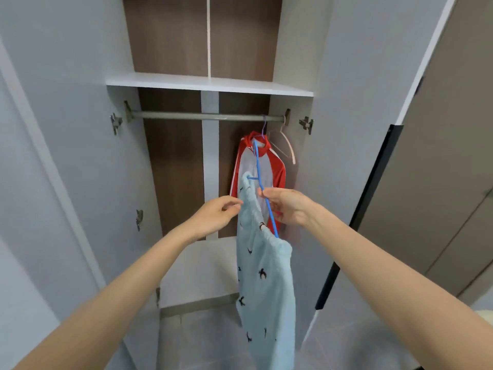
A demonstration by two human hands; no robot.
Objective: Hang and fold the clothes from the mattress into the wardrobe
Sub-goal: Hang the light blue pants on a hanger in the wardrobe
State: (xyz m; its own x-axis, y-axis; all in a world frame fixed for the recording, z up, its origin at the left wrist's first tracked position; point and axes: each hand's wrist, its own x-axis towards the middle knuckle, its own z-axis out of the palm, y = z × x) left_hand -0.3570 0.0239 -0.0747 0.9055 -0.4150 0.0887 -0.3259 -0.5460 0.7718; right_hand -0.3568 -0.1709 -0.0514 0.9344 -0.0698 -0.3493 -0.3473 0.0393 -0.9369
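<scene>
Both our arms (120,289) reach out to the wardrobe (208,84). Our left hand (213,216) pinches the blue cloth (266,276). Our right hand (289,206) curls round the hanger (257,161).

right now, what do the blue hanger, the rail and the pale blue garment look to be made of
Blue hanger: likely plastic or plastic-coated wire; thin, smooth, evenly coloured rod.
Rail: metal by its look, a dull grey tube with faint sheen.
Pale blue garment: soft, matt, slightly fuzzy cloth, perhaps fleece or cotton knit; it hangs limp.
</scene>
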